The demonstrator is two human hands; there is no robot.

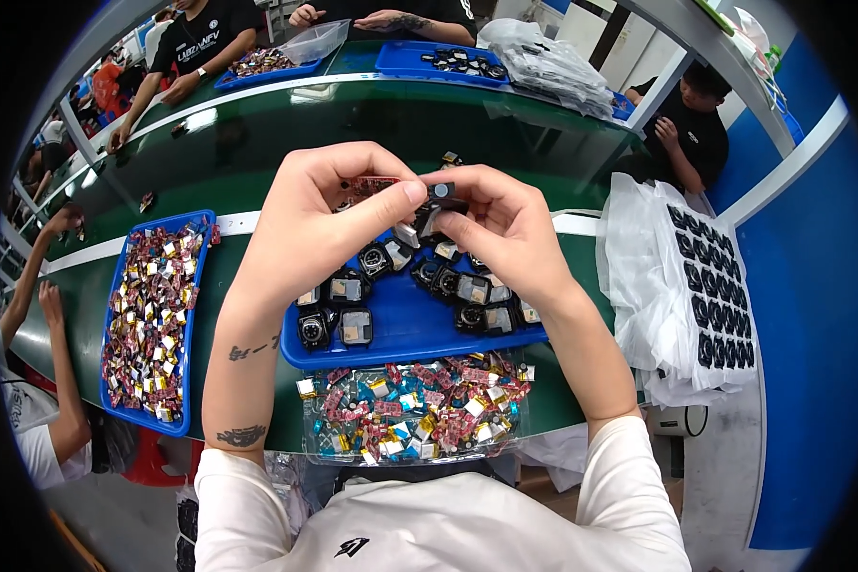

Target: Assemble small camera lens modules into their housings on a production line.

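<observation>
From the head camera, we pinched a small red circuit piece (370, 184) in our left hand (319, 224) and a small black module (438, 198) in our right hand (505, 229), above the blue tray (405, 329); we judged steady alignment mattered most.

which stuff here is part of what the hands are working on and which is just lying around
In use:
- left hand pinching a small red flat part
- right hand holding a small black square module
- blue plastic tray of black square modules
- clear box of small red, gold and blue parts

Lying about:
- long blue tray of red and gold parts
- white bags under a sheet of black pieces
</observation>
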